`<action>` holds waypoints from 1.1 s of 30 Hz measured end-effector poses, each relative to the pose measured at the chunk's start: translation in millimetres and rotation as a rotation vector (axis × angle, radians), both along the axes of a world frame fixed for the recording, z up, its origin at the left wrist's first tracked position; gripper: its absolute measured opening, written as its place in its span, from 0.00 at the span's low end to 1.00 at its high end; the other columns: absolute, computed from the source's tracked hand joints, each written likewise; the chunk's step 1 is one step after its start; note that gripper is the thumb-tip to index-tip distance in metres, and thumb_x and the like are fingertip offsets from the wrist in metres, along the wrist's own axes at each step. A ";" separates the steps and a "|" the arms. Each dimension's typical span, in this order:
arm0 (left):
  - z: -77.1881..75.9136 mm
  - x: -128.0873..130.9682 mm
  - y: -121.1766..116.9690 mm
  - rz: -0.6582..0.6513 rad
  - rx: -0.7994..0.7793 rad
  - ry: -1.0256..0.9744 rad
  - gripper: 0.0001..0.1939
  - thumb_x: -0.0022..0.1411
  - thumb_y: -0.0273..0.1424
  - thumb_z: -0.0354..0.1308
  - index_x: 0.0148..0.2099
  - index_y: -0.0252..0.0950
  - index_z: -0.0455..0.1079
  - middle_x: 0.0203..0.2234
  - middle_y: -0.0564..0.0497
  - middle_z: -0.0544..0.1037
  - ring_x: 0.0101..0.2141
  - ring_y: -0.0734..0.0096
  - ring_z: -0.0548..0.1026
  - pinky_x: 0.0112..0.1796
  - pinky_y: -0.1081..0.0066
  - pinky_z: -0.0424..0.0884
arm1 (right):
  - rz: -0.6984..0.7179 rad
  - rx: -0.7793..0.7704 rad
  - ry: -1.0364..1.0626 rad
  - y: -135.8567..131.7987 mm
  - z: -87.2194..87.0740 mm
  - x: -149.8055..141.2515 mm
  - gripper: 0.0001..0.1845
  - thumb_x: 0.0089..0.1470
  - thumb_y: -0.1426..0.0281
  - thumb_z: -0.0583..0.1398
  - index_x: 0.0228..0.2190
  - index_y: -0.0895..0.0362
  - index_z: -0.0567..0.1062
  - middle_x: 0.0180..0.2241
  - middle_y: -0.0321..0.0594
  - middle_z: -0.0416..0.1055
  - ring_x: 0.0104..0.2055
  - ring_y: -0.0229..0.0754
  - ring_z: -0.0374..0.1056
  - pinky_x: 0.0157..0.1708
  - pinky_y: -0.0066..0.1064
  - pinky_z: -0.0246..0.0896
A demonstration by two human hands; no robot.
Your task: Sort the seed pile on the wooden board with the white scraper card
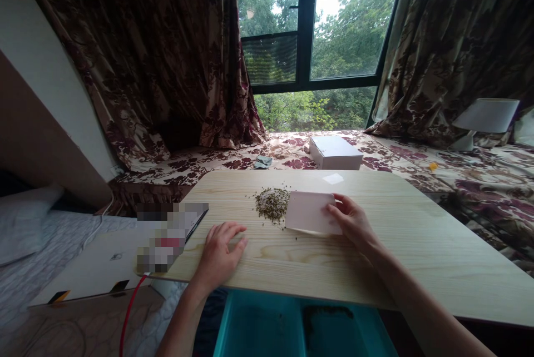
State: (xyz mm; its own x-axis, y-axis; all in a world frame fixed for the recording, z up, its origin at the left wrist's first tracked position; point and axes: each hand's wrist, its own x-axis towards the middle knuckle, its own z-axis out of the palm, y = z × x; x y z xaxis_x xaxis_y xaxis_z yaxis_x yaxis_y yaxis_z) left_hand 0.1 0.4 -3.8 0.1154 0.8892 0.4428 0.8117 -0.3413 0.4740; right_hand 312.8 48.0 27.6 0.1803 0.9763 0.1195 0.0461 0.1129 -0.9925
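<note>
1 left hand (223,251) & 1 right hand (348,218) were counted, i.e. 2 hands tot. 1 white card (311,212) was tallied, + 1 pile of grains (271,206); indiv. grains were too small & too many to be counted. Also noted: 1 tabletop (417,234), 1 white scrap (332,179), 1 pixelated item (173,237). 1 teal tray (261,323) was logged, w/ 2 compartments visible. Elsewhere, the foll. were counted: 1 white box (336,154), 1 lamp (488,115), 1 window (306,40), 2 patterned curtains (137,40), 1 crumpled item (263,162), 1 sm. yellow item (433,166), 1 pillow (25,223), 1 red cable (130,307), 1 lg. flat carton (95,262).
</note>
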 end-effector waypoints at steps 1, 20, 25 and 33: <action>0.1 0.0 0.0 -0.001 0.000 -0.001 0.11 0.58 0.34 0.53 0.43 0.42 0.71 0.41 0.50 0.76 0.46 0.62 0.70 0.52 0.56 0.61 | 0.005 0.002 -0.007 -0.4 0.3 0.3 0.24 0.40 0.60 0.65 0.40 0.56 0.70 0.31 0.41 0.77 0.32 0.43 0.73 0.23 0.28 0.68; 1.1 0.0 -0.1 -0.006 -0.012 -0.006 0.12 0.58 0.34 0.53 0.43 0.41 0.71 0.41 0.50 0.76 0.46 0.61 0.70 0.51 0.56 0.62 | 0.085 0.002 -0.006 -2.1 9.7 -6.0 0.27 0.38 0.56 0.65 0.39 0.57 0.70 0.30 0.41 0.76 0.29 0.41 0.71 0.24 0.29 0.65; 0.2 -0.4 0.2 -0.014 -0.007 -0.017 0.12 0.59 0.35 0.52 0.44 0.41 0.71 0.41 0.49 0.76 0.47 0.61 0.70 0.51 0.56 0.62 | 0.199 0.018 -0.048 4.3 21.6 -12.7 0.23 0.41 0.58 0.64 0.38 0.57 0.70 0.29 0.40 0.76 0.28 0.40 0.70 0.27 0.30 0.64; -0.8 -0.5 0.5 -0.017 0.004 -0.022 0.12 0.59 0.35 0.52 0.44 0.41 0.71 0.41 0.49 0.75 0.47 0.61 0.69 0.51 0.56 0.62 | 0.337 -0.033 -0.054 16.9 22.4 -30.5 0.18 0.42 0.63 0.64 0.36 0.56 0.70 0.28 0.38 0.76 0.28 0.39 0.71 0.28 0.30 0.64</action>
